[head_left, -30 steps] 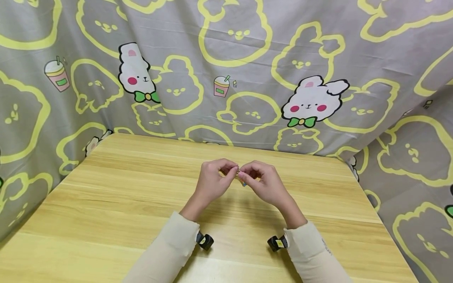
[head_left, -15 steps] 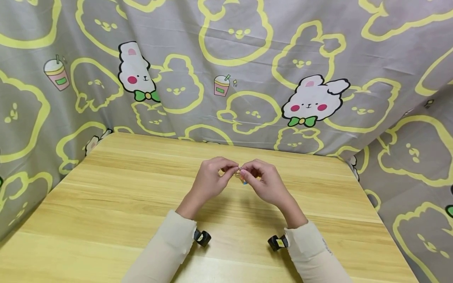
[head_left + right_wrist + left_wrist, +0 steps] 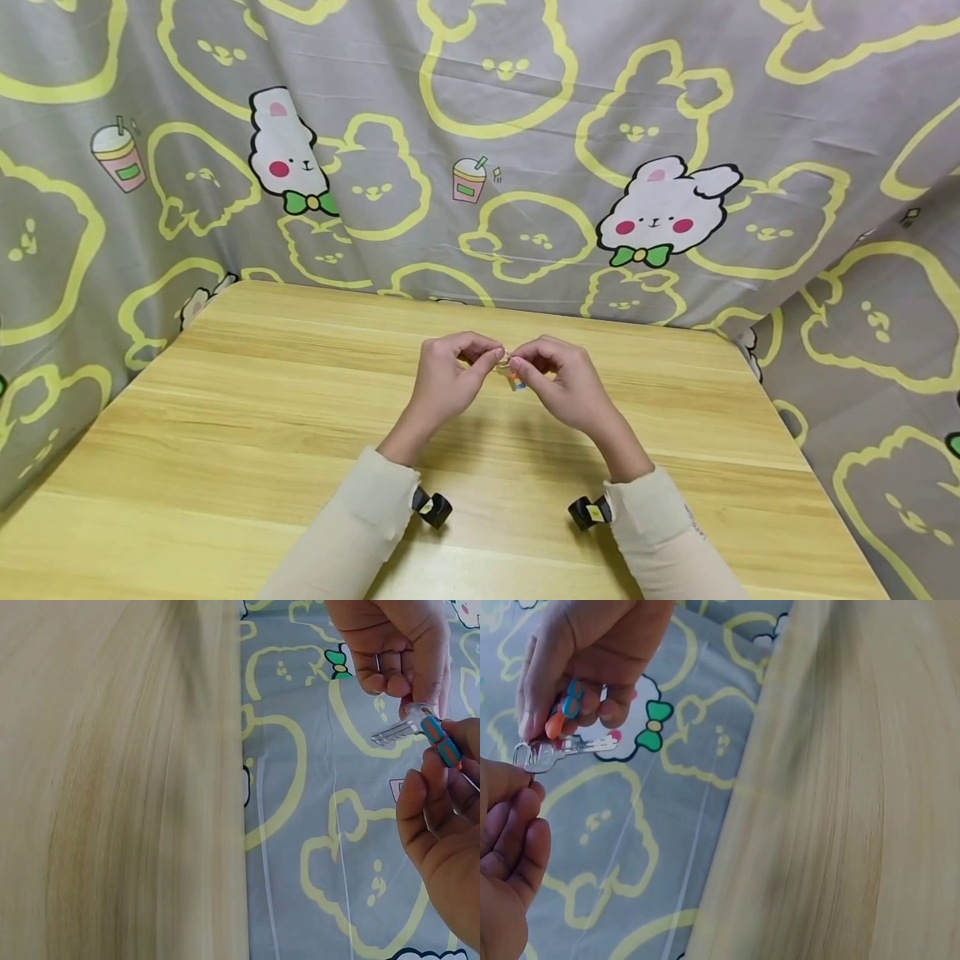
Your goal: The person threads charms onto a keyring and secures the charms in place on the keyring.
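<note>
In the head view my left hand (image 3: 452, 377) and right hand (image 3: 561, 382) meet over the middle of the table, fingertips almost together. Between them is a small metal key ring (image 3: 520, 754), pinched by thumb and fingers from both sides. A silver key (image 3: 549, 755) hangs on it, its toothed blade pointing sideways. Beside the key, near my right fingers, dangles a blue and orange charm (image 3: 441, 741). In the head view the charm shows just below the fingertips, and the ring is mostly covered by them.
A light wood table (image 3: 300, 400) lies under the forearms. Grey curtains with yellow animal outlines (image 3: 525, 242) stand along its back and sides. Each sleeve cuff carries a small black wrist camera (image 3: 433, 508).
The fingertips have shifted only slightly around the ring. More of the blue and orange charm shows below them than a second ago. Both hands stay in about the same place.
</note>
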A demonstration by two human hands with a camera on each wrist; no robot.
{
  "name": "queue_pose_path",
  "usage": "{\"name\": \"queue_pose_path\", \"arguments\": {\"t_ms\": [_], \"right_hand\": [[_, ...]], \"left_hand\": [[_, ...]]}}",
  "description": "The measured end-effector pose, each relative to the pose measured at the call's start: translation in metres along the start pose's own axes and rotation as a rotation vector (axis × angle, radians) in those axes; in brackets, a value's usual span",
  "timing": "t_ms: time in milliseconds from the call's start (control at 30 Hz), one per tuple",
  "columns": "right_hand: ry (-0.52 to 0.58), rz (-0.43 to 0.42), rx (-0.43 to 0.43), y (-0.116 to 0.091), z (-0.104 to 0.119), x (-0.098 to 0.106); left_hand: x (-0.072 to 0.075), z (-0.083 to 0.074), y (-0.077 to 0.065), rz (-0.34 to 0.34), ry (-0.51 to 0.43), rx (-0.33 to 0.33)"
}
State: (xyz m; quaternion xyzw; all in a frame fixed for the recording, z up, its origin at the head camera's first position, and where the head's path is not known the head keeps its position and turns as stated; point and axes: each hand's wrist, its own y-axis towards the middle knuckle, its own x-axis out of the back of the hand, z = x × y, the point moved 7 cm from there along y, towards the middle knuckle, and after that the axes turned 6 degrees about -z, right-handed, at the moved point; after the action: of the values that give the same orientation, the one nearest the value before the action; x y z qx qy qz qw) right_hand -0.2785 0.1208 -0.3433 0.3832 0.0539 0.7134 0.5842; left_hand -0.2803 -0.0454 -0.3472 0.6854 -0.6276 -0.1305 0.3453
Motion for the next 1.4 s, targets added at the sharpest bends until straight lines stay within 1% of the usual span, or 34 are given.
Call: {"name": "queue_pose_path", "arguments": {"t_ms": [200,300,333,400,533,567,633,667,800,967,1233,1400], "right_hand": [[-0.009,-0.031,0.039,0.001,0.004,0.002],[-0.013,-0.021,0.045,0.001,0.002,0.001],[-0.015,-0.015,0.045,0.0,0.002,0.0],[-0.018,-0.005,0.048,0.0,0.001,0.0],[-0.015,0.006,0.053,-0.001,0.003,-0.001],[-0.012,0.007,0.053,-0.001,0.003,-0.001],[-0.005,0.009,0.052,-0.001,0.003,-0.001],[-0.003,0.01,0.051,-0.001,0.003,-0.001],[0.004,0.012,0.047,-0.001,0.002,-0.001],[0.006,0.004,0.05,0.0,0.003,0.0],[-0.021,-0.025,0.09,0.0,0.004,0.001],[-0.047,-0.042,0.116,0.0,0.007,0.002]], "left_hand": [[-0.001,-0.002,0.0,0.002,-0.014,0.036],[-0.003,-0.003,0.001,0.03,0.011,0.022],[-0.003,-0.003,0.001,0.039,0.032,0.003],[-0.003,-0.007,0.002,0.056,0.073,-0.059],[-0.002,-0.015,0.001,0.066,0.15,-0.232],[-0.002,-0.017,0.001,0.07,0.159,-0.266],[-0.002,-0.018,0.0,0.08,0.178,-0.31],[-0.002,-0.018,0.0,0.085,0.187,-0.322],[-0.002,-0.017,0.0,0.096,0.201,-0.326],[-0.001,-0.016,0.0,0.095,0.184,-0.312],[-0.001,-0.012,0.0,0.072,0.142,-0.269],[0.001,-0.009,0.001,0.054,0.122,-0.222]]}}
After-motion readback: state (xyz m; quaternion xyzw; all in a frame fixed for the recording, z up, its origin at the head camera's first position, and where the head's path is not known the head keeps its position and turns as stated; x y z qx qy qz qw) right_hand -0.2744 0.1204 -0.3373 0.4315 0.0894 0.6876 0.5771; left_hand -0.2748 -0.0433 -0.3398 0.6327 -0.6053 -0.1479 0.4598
